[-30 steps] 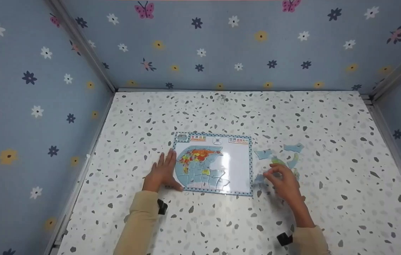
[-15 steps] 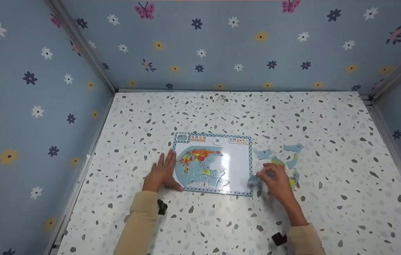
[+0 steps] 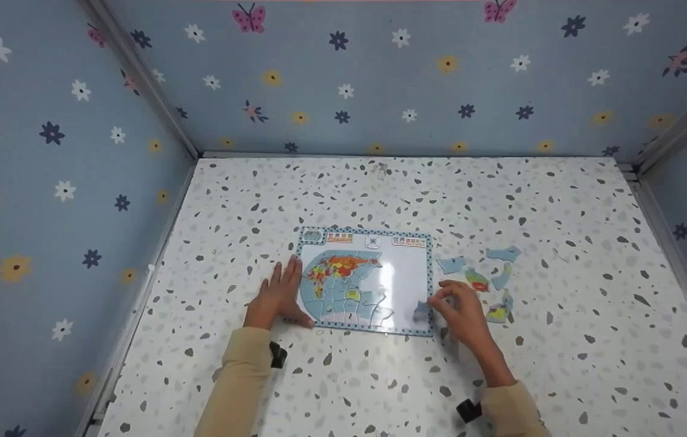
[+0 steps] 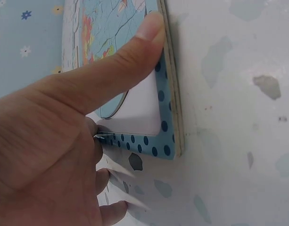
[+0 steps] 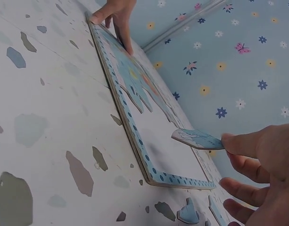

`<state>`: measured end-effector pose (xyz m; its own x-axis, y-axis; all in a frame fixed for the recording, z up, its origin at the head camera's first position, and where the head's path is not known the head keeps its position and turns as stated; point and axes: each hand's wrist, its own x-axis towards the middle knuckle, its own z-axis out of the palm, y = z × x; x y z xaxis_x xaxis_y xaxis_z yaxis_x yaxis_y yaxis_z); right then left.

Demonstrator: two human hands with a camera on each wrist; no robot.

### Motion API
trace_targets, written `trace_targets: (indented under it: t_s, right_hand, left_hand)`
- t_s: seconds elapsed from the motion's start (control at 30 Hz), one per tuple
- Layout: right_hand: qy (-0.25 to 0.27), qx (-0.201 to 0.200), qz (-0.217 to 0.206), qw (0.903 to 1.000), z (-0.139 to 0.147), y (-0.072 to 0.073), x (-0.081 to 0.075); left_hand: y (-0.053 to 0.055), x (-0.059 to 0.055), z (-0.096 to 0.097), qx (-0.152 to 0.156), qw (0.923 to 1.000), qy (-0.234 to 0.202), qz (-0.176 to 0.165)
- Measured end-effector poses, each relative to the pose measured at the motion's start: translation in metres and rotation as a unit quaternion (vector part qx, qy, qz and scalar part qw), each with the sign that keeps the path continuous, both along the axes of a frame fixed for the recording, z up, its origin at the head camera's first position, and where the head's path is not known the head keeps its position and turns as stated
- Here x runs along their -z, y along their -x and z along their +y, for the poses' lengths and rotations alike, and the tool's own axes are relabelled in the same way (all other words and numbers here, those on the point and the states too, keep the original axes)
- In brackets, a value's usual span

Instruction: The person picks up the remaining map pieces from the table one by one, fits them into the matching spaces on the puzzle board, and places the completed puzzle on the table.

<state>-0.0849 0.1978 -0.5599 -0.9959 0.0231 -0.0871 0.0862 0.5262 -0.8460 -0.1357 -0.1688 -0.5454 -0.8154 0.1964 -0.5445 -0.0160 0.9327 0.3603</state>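
Note:
A world-map jigsaw board (image 3: 404,279) with a blue dotted border lies on the table, its left part filled with joined map pieces (image 3: 331,285). My left hand (image 3: 277,300) rests at the board's left edge, the thumb on the lower corner and the fingers spread along the side. My right hand (image 3: 463,312) pinches a light-blue puzzle piece (image 5: 198,139) between thumb and finger. This piece hangs above the board's right part, apart from its surface in the right wrist view.
Right of the board lie several loose pieces, among them a blue piece (image 3: 452,264), another blue piece (image 3: 503,254) and a green-and-red piece (image 3: 477,280). The speckled table (image 3: 592,273) is bounded by flowered panels (image 3: 380,79) at the back and sides.
My right hand has moved left with the pinched puzzle piece, from beside the board to over its right edge. The left hand has stayed in place.

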Motion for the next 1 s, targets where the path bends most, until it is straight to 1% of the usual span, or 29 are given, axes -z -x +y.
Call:
trace_targets:
  t_s: [0.17,0.43,0.53,0.67,0.83,1.0]
  right_hand:
    - [-0.008,-0.002,-0.023,0.9997,-0.007,0.001,0.001]
    - [-0.008,-0.011,0.001,0.9999,-0.017,0.003,0.005]
    - [-0.019,-0.006,-0.004,0.9998,-0.022,0.002,0.006]
    - [-0.060,0.001,0.011,0.9981,-0.028,0.000,0.009]
    - [-0.117,0.007,0.049,0.9919,-0.033,-0.004,0.015]
    - [-0.144,0.023,0.059,0.9876,-0.038,-0.008,0.018]
  left_hand:
    - [0.001,0.001,-0.001,0.002,1.0000,0.000,-0.002]
    - [0.001,0.003,0.000,0.001,1.0000,0.003,-0.003]
    - [0.001,0.003,0.000,-0.003,1.0000,0.002,-0.004]
    - [0.000,0.003,0.001,-0.007,1.0000,0.000,-0.004]
    - [0.000,0.002,0.000,-0.008,1.0000,0.000,0.000]
    - [-0.001,0.002,0.000,-0.007,1.0000,-0.003,0.002]
